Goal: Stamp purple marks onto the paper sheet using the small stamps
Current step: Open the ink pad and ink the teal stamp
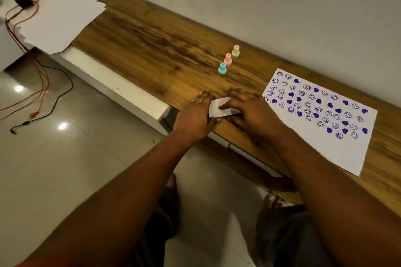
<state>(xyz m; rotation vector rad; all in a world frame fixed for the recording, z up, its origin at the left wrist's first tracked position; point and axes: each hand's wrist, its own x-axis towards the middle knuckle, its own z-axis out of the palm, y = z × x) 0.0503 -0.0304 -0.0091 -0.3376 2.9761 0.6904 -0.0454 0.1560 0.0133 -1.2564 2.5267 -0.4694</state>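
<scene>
1. A wooden shelf (152,34) runs along a white wall; a stack of blank sheets (58,19) lies at its far left end, with red and black cables (41,75) trailing to the tiled floor
2. The stamped sheet (347,149) lies flat at the right, covered in purple smileys and hearts, just beside the right hand (253,112)
3. Both arms reach forward; the left hand (195,119) and right hand press fingers down flat on a small folded white paper (219,108) at the shelf's near edge, neither closed around it
4. Three stamps stand upright in a diagonal row, untouched, beyond the hands: teal (222,69), pink (227,59), beige (235,51)
</scene>
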